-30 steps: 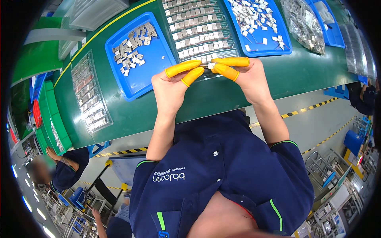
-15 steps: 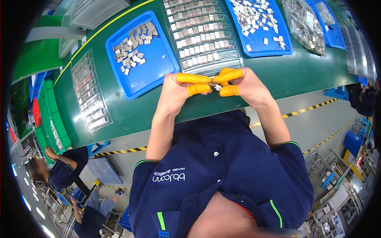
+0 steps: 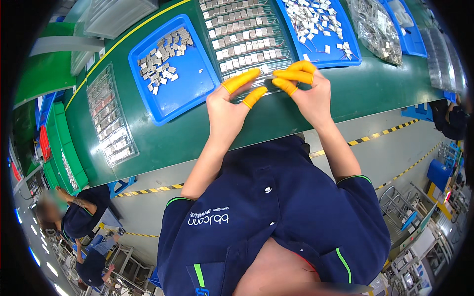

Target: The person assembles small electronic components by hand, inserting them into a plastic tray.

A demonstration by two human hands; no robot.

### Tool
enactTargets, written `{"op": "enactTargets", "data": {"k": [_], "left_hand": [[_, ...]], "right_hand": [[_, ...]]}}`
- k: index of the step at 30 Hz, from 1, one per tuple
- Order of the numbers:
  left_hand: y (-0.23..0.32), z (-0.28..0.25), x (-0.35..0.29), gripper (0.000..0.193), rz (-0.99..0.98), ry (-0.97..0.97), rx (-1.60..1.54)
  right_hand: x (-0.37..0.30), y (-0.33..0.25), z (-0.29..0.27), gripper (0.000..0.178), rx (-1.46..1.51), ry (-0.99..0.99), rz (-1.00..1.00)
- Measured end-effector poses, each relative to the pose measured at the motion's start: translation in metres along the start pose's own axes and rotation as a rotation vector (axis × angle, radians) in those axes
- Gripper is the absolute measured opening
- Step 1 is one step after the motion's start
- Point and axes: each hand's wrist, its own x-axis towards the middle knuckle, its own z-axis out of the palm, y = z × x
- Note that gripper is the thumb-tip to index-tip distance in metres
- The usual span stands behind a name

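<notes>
Both my hands wear yellow finger cots and hover over the near edge of a clear plastic tray (image 3: pixel 282 63). Rows of small metal-and-white connectors (image 3: pixel 242 49) with thin wires fill that tray. My left hand (image 3: pixel 228 106) has its thumb and forefinger spread apart with nothing between them. Just right of it, my right hand (image 3: pixel 312 93) pinches thumb and fingers together. Whatever lies at those fingertips is too small and blurred to make out; a dark patch shows beside them.
A blue tray (image 3: pixel 185 91) of loose metal connectors lies left, beyond it another clear tray (image 3: pixel 131 132) with parts. At the right are a blue tray (image 3: pixel 338 64) of white wired pieces and a clear bag (image 3: pixel 377 32) of parts. Two people work at lower left.
My hands have moved forward from the table's near side to the clear tray. They met around a small white-and-metal piece before; now the left hand has let go and its fingers are spread.
</notes>
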Motion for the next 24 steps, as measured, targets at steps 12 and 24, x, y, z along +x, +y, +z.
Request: {"op": "enactTargets", "data": {"k": [12, 24], "left_hand": [[0.019, -0.06, 0.014, 0.016, 0.582, 0.404, 0.801], [0.041, -0.107, 0.04, 0.023, 0.241, 0.43, 1.126]], "right_hand": [[0.02, 0.033, -0.004, 0.013, -0.577, 0.056, -0.485], [0.058, 0.042, -0.075, 0.021, -0.896, 0.133, 0.227]]}}
